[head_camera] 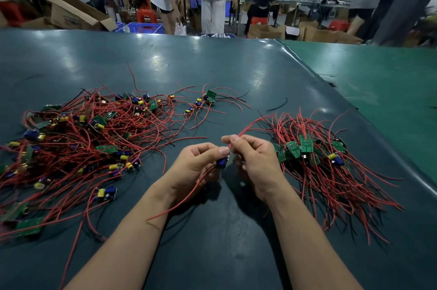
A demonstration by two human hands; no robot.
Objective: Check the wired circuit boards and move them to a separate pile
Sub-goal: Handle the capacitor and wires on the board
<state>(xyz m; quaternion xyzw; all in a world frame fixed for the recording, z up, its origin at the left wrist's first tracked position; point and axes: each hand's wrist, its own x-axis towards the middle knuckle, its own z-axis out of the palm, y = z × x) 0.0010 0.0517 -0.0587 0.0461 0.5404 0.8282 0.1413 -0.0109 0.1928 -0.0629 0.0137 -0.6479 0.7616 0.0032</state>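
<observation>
Between my hands, just above the dark green table, I hold one small circuit board (223,162) with a blue part. My left hand (198,164) grips the board. My right hand (254,159) pinches one of its red wires (250,127), which runs up and to the right. Another red wire hangs down over my left wrist. A large tangled pile of wired boards (78,138) lies to the left. A tidier pile of boards (314,159), wires fanned toward me, lies to the right.
A small cluster of boards (203,101) lies at the far middle of the table (212,242). A loose black wire (277,106) lies beyond the right pile. A lighter green surface (390,91) adjoins on the right. People, cardboard boxes and blue crates stand beyond the far edge.
</observation>
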